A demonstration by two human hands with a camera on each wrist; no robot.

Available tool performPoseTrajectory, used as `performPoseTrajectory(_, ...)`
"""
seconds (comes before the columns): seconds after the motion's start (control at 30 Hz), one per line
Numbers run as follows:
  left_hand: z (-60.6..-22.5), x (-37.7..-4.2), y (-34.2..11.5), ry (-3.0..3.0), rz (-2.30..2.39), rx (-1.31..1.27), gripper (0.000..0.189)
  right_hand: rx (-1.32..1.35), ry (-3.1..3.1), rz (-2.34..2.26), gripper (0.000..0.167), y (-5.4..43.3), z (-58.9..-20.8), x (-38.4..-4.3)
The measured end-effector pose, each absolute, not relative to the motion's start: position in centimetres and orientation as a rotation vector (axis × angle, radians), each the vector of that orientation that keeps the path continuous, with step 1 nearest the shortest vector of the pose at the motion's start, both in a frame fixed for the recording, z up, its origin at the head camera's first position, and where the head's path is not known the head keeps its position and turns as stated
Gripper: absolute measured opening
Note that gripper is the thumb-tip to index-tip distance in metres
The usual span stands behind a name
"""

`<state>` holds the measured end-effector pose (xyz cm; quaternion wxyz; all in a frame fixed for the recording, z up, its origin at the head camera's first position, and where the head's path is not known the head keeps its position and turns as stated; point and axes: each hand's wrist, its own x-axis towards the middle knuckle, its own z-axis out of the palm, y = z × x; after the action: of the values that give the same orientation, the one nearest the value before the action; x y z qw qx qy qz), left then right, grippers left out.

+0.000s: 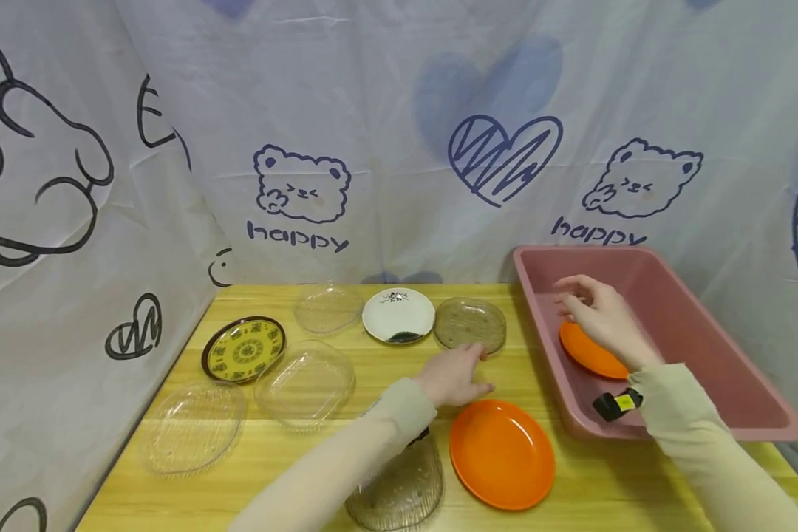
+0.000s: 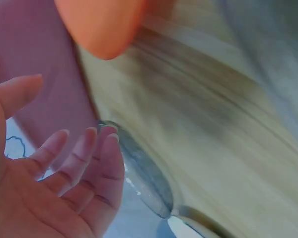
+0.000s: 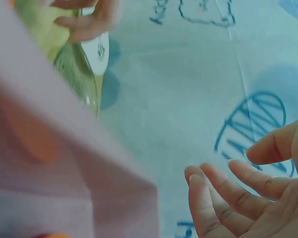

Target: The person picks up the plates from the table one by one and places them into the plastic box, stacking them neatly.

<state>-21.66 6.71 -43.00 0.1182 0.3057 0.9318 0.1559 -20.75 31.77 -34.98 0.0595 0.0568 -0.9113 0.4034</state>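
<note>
My left hand (image 1: 454,375) holds nothing, its fingers loosely extended between a smoky scalloped glass plate (image 1: 471,325) and an orange plate (image 1: 502,454) on the table. In the left wrist view its fingertips overlap the smoky plate's edge (image 2: 149,178); whether they touch is unclear. Over the pink tub (image 1: 761,403) hovers my right hand (image 1: 598,314), bare of any object, fingers slightly bent. Below it another orange plate (image 1: 585,353) lies in the tub, partly hidden by the hand. A second smoky glass plate (image 1: 406,491) is partly covered by my left forearm.
At the back stand a white plate (image 1: 399,314) and a clear plate (image 1: 329,309). Leftward lie a yellow patterned plate (image 1: 244,349) with a dark rim and two more clear plates, one central-left (image 1: 306,384), one at the table's left edge (image 1: 193,428). A printed cloth (image 1: 399,133) hangs behind.
</note>
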Motion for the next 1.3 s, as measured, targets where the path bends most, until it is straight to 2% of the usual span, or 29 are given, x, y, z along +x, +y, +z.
performPoseTrajectory(0.3, -43.5, -21.6, 6.8, 2.618, 0.34, 0.762, 0.048, 0.265, -2.812, 1.232, 0.033, 28.7, -35.6, -20.0)
performPoseTrajectory(0.57, -43.8, -21.6, 6.5, 2.569, 0.337, 0.711, 0.033, 0.256, -2.831, 1.419, 0.033, 27.9, -36.3, -19.8)
performPoseTrajectory(0.8, -44.1, -22.3, 6.0, 2.593, 0.339, 0.673, 0.031, 0.261, -2.848, 1.455, 0.034, 27.4, -36.9, -19.7)
performPoseTrajectory(1.3, -44.5, -24.9, 1.4, 2.653, 0.455, 0.496, 0.03, 0.27, -2.717, 1.582, 0.033, 23.7, -38.0, -18.7)
